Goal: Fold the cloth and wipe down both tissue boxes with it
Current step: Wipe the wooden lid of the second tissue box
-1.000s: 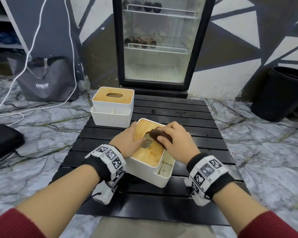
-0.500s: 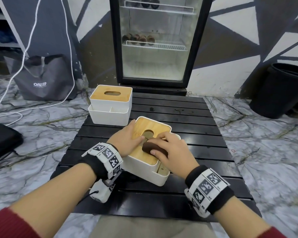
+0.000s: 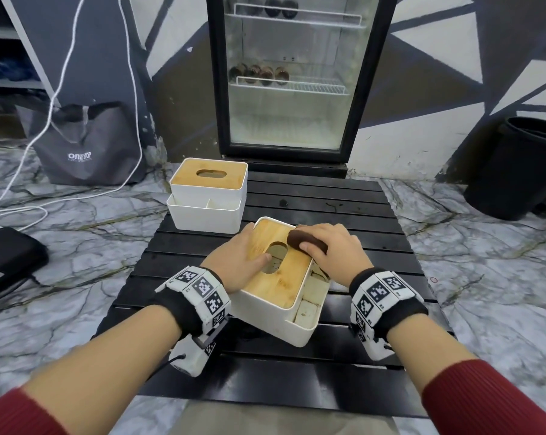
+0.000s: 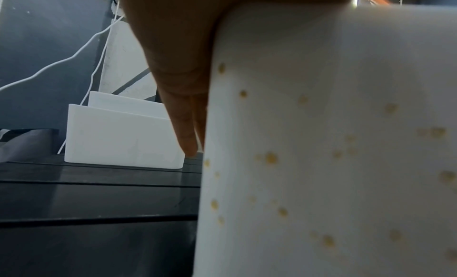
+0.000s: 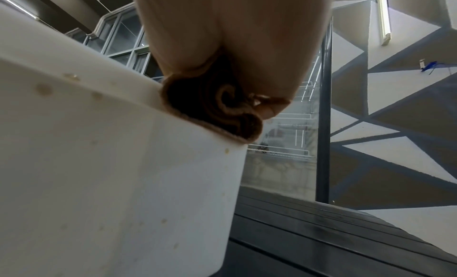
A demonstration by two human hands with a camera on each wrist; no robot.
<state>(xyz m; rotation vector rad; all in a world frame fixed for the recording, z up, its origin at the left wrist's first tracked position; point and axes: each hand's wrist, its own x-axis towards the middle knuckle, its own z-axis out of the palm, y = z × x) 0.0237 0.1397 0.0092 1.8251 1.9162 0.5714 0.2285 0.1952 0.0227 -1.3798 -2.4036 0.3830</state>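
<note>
The near tissue box (image 3: 281, 277), white with a bamboo lid and an oval slot, sits askew on the black slatted table (image 3: 344, 215). My right hand (image 3: 331, 249) grips the folded dark brown cloth (image 3: 306, 241) and presses it on the lid's far right corner; the right wrist view shows the cloth (image 5: 212, 109) bunched at the box rim. My left hand (image 3: 243, 259) clasps the box's left side, thumb at the slot, fingers down the spotted white wall (image 4: 321, 144). A second tissue box (image 3: 207, 193) stands at the table's far left, also seen as a white box (image 4: 118, 136).
A glass-door fridge (image 3: 297, 76) stands behind the table. A grey bag (image 3: 83, 146) and white cables (image 3: 130, 58) lie at the left, a black case (image 3: 4, 262) on the marble floor, a black bin (image 3: 523, 167) at the right.
My right hand slid the cloth back toward me along the lid, then forward again to the far right corner. My left hand stayed on the box.
</note>
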